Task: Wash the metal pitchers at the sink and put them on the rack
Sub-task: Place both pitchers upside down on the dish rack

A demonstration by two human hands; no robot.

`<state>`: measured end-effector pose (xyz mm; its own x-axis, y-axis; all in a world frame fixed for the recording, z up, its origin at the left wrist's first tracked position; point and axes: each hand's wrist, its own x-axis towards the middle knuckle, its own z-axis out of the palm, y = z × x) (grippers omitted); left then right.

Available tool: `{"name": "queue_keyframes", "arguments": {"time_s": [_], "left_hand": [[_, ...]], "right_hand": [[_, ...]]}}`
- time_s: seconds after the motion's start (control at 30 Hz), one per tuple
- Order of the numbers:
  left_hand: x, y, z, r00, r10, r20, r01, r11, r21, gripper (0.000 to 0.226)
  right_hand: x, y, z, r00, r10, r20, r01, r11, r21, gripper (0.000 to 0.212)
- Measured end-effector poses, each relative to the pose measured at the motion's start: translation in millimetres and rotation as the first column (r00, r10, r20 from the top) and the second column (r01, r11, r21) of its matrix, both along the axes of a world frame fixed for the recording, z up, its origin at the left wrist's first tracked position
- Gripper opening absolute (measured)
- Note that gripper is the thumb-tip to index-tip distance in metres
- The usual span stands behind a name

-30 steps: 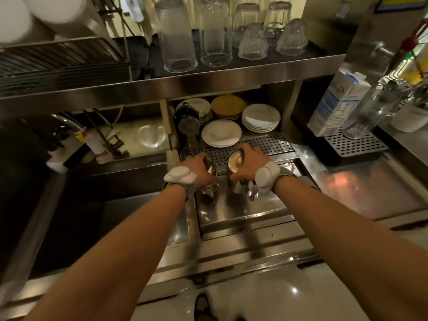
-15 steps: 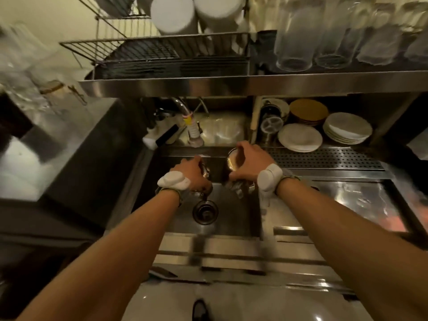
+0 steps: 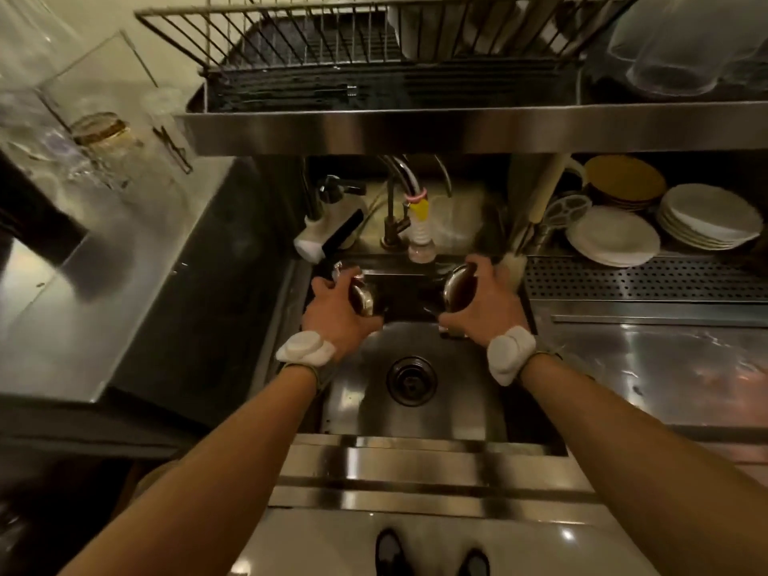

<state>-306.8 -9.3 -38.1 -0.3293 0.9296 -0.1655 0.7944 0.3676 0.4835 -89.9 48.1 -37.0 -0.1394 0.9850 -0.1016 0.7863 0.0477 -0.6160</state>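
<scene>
I hold two small metal pitchers over the steel sink [image 3: 465, 405]. My left hand [image 3: 334, 315] grips one metal pitcher [image 3: 362, 299], tilted, at the sink's back left. My right hand [image 3: 486, 303] grips the other metal pitcher [image 3: 459, 286], its dark open mouth tipped toward the middle. The faucet [image 3: 401, 189] with its white nozzle [image 3: 420, 239] stands between and just behind them. A wire dish rack [image 3: 332, 47] sits on the steel shelf above the sink.
The drain [image 3: 411, 380] lies in the basin below my hands. A soap dispenser [image 3: 332, 226] stands left of the faucet. Stacked plates [image 3: 615, 239] rest on a perforated tray [image 3: 648, 280] to the right. Glass jars [image 3: 99, 139] stand on the left counter. Upturned glasses [image 3: 673, 56] sit top right.
I have carried both pitchers leftward from the drain counter to over the sink. My view has followed. The pitchers are now tilted and my hands are farther apart.
</scene>
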Motion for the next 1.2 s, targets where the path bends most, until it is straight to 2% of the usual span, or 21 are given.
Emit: {"name": "queue_keyframes", "arguments": {"time_s": [0.1, 0.13, 0.17, 0.23, 0.3, 0.37, 0.4, 0.43, 0.5, 0.53, 0.57, 0.67, 0.73, 0.77, 0.8, 0.87, 0.9, 1.0, 1.13, 1.17, 1.2], "left_hand": [[6.2, -3.9, -25.3, 0.975, -0.21, -0.073, 0.171, 0.919, -0.355, 0.075], [8.9, -10.1, -30.1, 0.967, -0.241, -0.081, 0.189, 0.895, -0.404, 0.071], [8.4, -3.7, -29.7, 0.968, -0.239, -0.075, 0.192, 0.899, -0.393, 0.072], [5.2, 12.0, -18.1, 0.984, -0.17, -0.056, 0.149, 0.952, -0.269, 0.08], [1.9, 29.9, 1.6, 0.997, -0.061, -0.037, 0.059, 0.997, -0.046, 0.081], [-1.4, 41.0, 6.5, 0.998, 0.044, 0.049, -0.051, 0.988, 0.146, 0.078], [-2.1, 41.5, 1.0, 0.996, 0.029, 0.083, -0.037, 0.995, 0.097, 0.077], [0.6, 37.7, -7.3, 0.997, -0.051, 0.063, 0.054, 0.997, -0.049, 0.076], [8.9, 21.3, -31.5, 0.967, -0.255, 0.003, 0.235, 0.888, -0.395, 0.068], [12.0, 15.1, -40.9, 0.957, -0.289, -0.025, 0.248, 0.862, -0.442, 0.067], [13.5, 8.7, -46.9, 0.964, -0.263, -0.042, 0.223, 0.882, -0.414, 0.07], [11.0, 19.0, -36.5, 0.993, -0.088, -0.081, 0.083, 0.994, -0.071, 0.076], [4.3, 27.9, -27.9, 1.0, 0.019, 0.01, -0.021, 0.989, 0.148, 0.075], [1.6, 28.0, -27.2, 0.999, 0.022, 0.035, -0.026, 0.992, 0.124, 0.075], [1.8, 26.1, -28.7, 0.999, -0.038, 0.007, 0.038, 0.999, -0.004, 0.077], [6.9, 12.4, -42.7, 0.968, -0.242, -0.072, 0.204, 0.917, -0.342, 0.08], [9.5, 5.5, -48.1, 0.963, -0.262, -0.065, 0.215, 0.889, -0.404, 0.08], [13.7, 1.2, -47.1, 0.985, -0.17, -0.02, 0.155, 0.939, -0.306, 0.08], [15.5, 9.7, -24.9, 0.997, 0.046, 0.069, -0.046, 0.999, -0.003, 0.075], [13.3, 11.8, -23.3, 0.998, 0.006, 0.054, -0.004, 1.0, -0.027, 0.076], [12.1, 10.8, -24.2, 0.994, -0.112, 0.013, 0.113, 0.982, -0.153, 0.077]], "right_hand": [[1.1, -14.5, -29.3, 0.958, 0.214, 0.193, -0.161, 0.953, -0.256, 0.093], [4.8, -21.7, -38.1, 0.92, 0.3, 0.253, -0.214, 0.924, -0.317, 0.091], [7.2, -17.4, -42.9, 0.911, 0.315, 0.265, -0.224, 0.92, -0.322, 0.091], [9.5, -4.3, -35.6, 0.967, 0.191, 0.166, -0.143, 0.954, -0.265, 0.093], [8.7, 13.4, -20.8, 0.997, 0.048, 0.057, -0.04, 0.99, -0.133, 0.093], [6.1, 21.0, -16.8, 0.996, -0.064, -0.065, 0.064, 0.998, 0.01, 0.093], [4.7, 18.5, -21.3, 0.993, -0.08, -0.086, 0.08, 0.997, 0.004, 0.093], [5.1, 12.2, -30.7, 0.998, -0.049, -0.048, 0.046, 0.997, -0.061, 0.094], [6.3, -3.6, -55.5, 0.973, 0.162, 0.164, -0.111, 0.953, -0.283, 0.094], [8.7, -6.1, -65.5, 0.938, 0.254, 0.234, -0.16, 0.92, -0.358, 0.095], [9.2, -9.5, -71.5, 0.927, 0.279, 0.251, -0.175, 0.914, -0.367, 0.096], [8.6, 3.3, -58.6, 0.995, 0.048, 0.085, -0.029, 0.977, -0.209, 0.093], [7.9, 9.5, -47.6, 0.997, -0.074, -0.021, 0.072, 0.994, -0.077, 0.092], [8.0, 8.6, -48.6, 0.996, -0.087, -0.034, 0.085, 0.994, -0.066, 0.092], [8.1, 6.4, -49.9, 0.999, -0.047, 0.002, 0.047, 0.993, -0.108, 0.093], [8.6, -4.1, -60.9, 0.975, 0.145, 0.169, -0.094, 0.956, -0.279, 0.096], [8.4, -9.5, -67.0, 0.948, 0.224, 0.226, -0.142, 0.934, -0.328, 0.098], [6.2, -15.7, -64.2, 0.979, 0.143, 0.146, -0.093, 0.948, -0.304, 0.097], [-2.8, -14.1, -43.2, 1.0, 0.003, 0.029, 0.0, 0.997, -0.08, 0.094], [-3.3, -14.6, -42.5, 1.0, -0.024, 0.005, 0.024, 0.998, -0.065, 0.094], [-2.3, -16.3, -42.9, 1.0, -0.002, 0.02, 0.004, 0.995, -0.104, 0.093]]}}
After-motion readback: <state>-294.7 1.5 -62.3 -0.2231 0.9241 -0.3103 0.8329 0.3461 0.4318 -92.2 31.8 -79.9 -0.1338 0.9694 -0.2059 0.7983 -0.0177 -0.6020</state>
